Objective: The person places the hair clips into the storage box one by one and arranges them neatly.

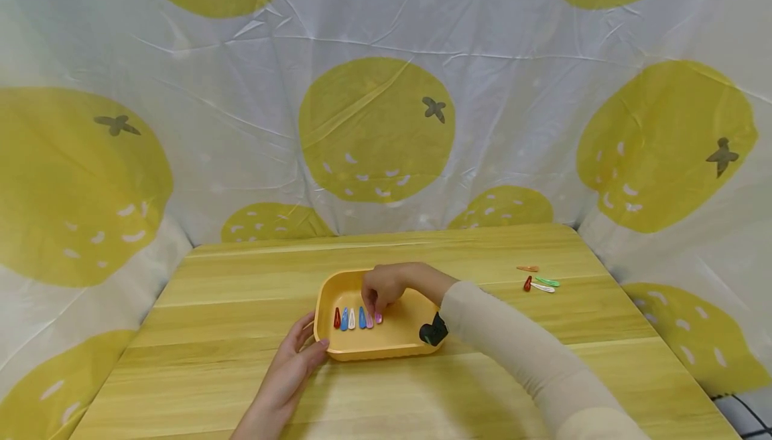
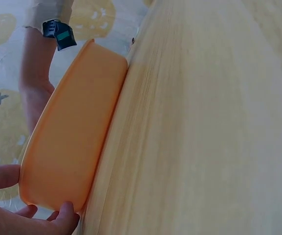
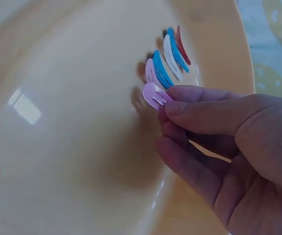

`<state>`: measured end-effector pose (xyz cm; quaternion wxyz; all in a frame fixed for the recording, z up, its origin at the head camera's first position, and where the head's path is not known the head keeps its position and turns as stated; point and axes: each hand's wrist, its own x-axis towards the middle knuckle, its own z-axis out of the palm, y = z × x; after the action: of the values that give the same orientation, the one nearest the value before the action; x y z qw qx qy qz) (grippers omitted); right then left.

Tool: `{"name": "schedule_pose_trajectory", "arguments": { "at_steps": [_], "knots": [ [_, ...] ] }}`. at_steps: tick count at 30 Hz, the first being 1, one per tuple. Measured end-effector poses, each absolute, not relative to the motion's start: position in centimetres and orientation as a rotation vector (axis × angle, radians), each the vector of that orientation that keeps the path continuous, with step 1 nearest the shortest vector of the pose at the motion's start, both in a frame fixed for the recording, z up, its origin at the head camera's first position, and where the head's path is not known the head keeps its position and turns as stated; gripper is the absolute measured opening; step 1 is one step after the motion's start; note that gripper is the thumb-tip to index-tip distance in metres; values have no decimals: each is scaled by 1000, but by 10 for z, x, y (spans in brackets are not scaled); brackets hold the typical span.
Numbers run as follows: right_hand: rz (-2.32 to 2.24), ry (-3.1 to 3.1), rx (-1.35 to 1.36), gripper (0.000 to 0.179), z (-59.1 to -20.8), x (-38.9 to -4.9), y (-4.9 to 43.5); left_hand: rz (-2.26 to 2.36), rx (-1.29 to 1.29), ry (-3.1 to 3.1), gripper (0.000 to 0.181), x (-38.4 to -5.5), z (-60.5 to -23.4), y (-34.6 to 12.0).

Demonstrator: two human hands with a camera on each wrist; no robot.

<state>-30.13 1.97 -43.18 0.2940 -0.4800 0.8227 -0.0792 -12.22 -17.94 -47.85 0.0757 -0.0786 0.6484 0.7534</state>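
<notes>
A yellow-orange plastic tray [image 1: 392, 353] lies on the table. My left hand [image 1: 294, 359] grips its left end, with thumb and fingers at the corner in the left wrist view. My right hand [image 1: 384, 284] reaches inside the tray and pinches a pink-purple hair clip [image 3: 155, 95] between thumb and forefinger. Beside that clip is a row of snap hair clips: a pink one [image 3: 151, 71], a blue one [image 3: 161, 71], a white one [image 3: 171, 56], another blue one [image 3: 178, 51] and a red one [image 3: 182, 46].
Toward the table's right side lie loose hair clips: an orange one [image 1: 527, 268], a green one [image 1: 547, 281], a white one [image 1: 543, 288] and a red one [image 1: 527, 284]. A wooden table [image 1: 241, 292] spreads underneath. Behind it hangs a fruit-patterned cloth [image 1: 519, 125].
</notes>
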Motion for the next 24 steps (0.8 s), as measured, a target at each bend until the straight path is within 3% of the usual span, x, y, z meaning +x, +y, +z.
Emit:
{"name": "schedule_pose_trajectory", "arguments": {
  "at_steps": [12, 24],
  "knots": [
    [-146, 2182, -1266, 16, -438, -302, 16, 2257, -238, 1936, 67, -123, -480, -180],
    [-95, 2259, -1260, 6, -432, -299, 21, 2259, -243, 1937, 67, -124, -481, -181]
  ]
}}
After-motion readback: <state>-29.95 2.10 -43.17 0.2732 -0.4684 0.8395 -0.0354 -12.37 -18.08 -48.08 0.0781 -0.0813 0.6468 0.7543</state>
